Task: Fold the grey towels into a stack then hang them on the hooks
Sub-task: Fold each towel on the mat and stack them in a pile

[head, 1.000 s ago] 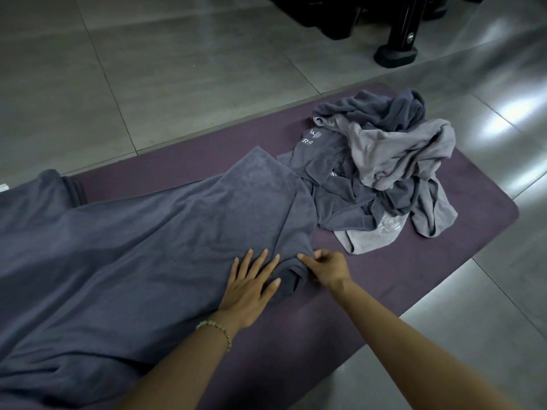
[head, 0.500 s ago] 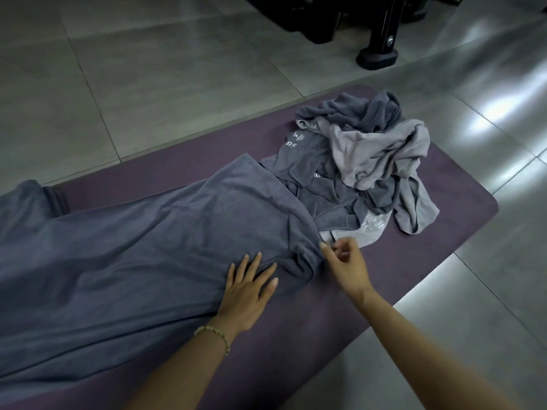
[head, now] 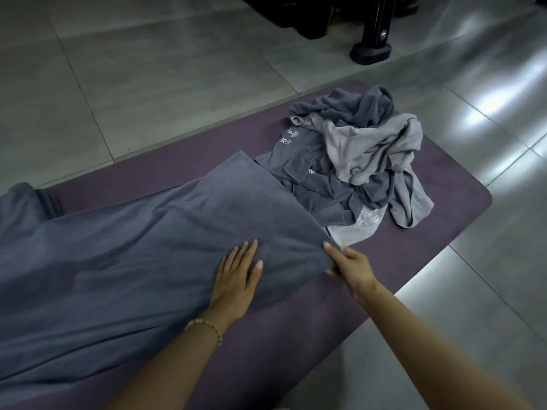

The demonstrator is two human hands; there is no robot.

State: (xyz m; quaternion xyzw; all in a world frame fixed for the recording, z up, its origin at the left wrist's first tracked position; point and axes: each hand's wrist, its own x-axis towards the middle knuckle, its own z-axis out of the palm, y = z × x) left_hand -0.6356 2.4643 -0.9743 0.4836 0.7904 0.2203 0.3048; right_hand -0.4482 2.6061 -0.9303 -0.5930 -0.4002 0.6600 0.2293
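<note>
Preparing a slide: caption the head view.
Left hand presses a dark grey towel flat on a purple mat; right hand pinches its corner beside crumpled towels.

dark grey towel (head: 148, 247): matt terry cloth | mat (head: 429, 232): matt purple | floor tiles (head: 148, 69): glossy

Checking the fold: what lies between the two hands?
Only the spread dark grey towel, in the head view; left hand rests flat on it, right hand pinches its edge.

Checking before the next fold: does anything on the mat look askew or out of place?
The spread dark grey towel lies wrinkled and slanted across the purple mat, its right edge overlapping the crumpled towel pile. The left hand presses it flat; the right hand pinches its near corner.
</note>
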